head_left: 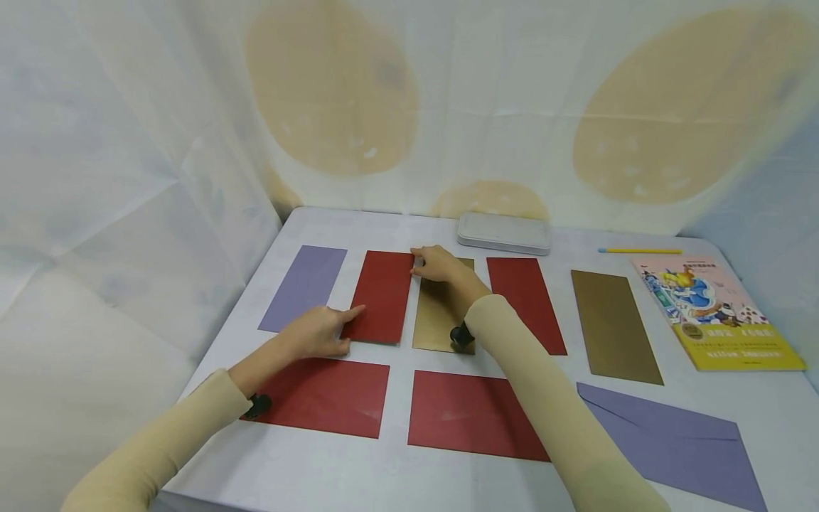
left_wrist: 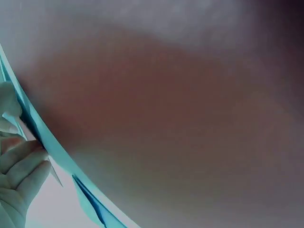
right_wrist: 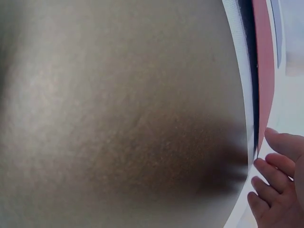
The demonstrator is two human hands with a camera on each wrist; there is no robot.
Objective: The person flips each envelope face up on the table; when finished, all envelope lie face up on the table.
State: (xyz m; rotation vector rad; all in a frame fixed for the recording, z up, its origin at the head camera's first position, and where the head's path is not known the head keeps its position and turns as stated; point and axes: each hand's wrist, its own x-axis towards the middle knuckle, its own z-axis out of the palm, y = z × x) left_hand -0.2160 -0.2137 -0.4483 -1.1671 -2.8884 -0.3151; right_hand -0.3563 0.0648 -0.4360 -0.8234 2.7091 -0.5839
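Observation:
In the head view a red envelope (head_left: 382,295) lies raised slightly off the table at its near edge. My left hand (head_left: 313,333) pinches its near left corner between thumb and fingers. The far right corner is pinched by my right hand (head_left: 444,267), whose wrist passes over a gold envelope (head_left: 435,323). In the right wrist view the red envelope's edge (right_wrist: 265,61) runs down to the thumb and forefinger. The left wrist view has odd colours and blur; the left hand (left_wrist: 21,171) shows at its left edge.
Beside them lie a purple envelope (head_left: 303,284), another red one (head_left: 521,299) and another gold one (head_left: 614,323). Nearer are two red envelopes (head_left: 333,398) and a purple one with a flap (head_left: 684,444). A grey case (head_left: 503,233), a yellow pencil (head_left: 640,250) and a book (head_left: 716,313) stand farther off.

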